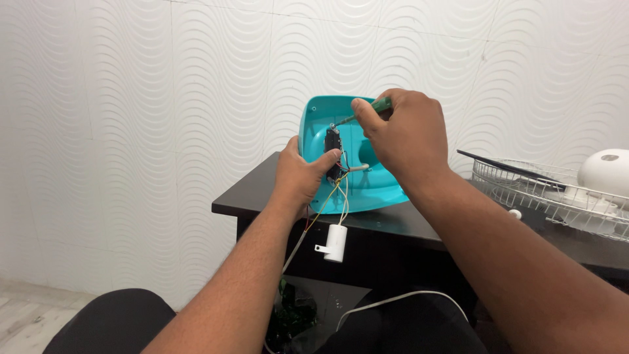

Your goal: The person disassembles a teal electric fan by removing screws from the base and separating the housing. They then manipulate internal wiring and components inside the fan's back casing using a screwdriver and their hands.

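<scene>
Fingers of the right hand (406, 134) are clenched round the green handle of a slim metal-shafted screwdriver (367, 111), whose tip points down and to the left onto the top of a small black switch block (333, 152). That block sits inside a turquoise moulded plastic housing shell (380, 187), which stands tilted on edge with its hollow side facing the camera.

The left hand (300, 176) grasps the shell's left rim, thumb laid across the front of the black block and pressing it, the other fingers hidden behind the plastic. From under the block a bunch of thin wires (334, 200), yellow, white and red among them, falls past the left wrist. One pair ends in a white cylindrical plastic capacitor (336, 243) that hangs free in front of the table edge. A thicker white cable (393, 300) loops lower down, near the person's dark-clothed knees.

The shell's lower edge rests on a dark glossy table top (252, 190), close to its near left corner. Well to the right on the same top lies a round white wire grille (537, 190), with a dark flat blade (508, 167) lying across it and a white domed plastic cover (606, 172) sitting at its far side. A white wall with a wavy relief pattern (131, 118) stands behind everything.
</scene>
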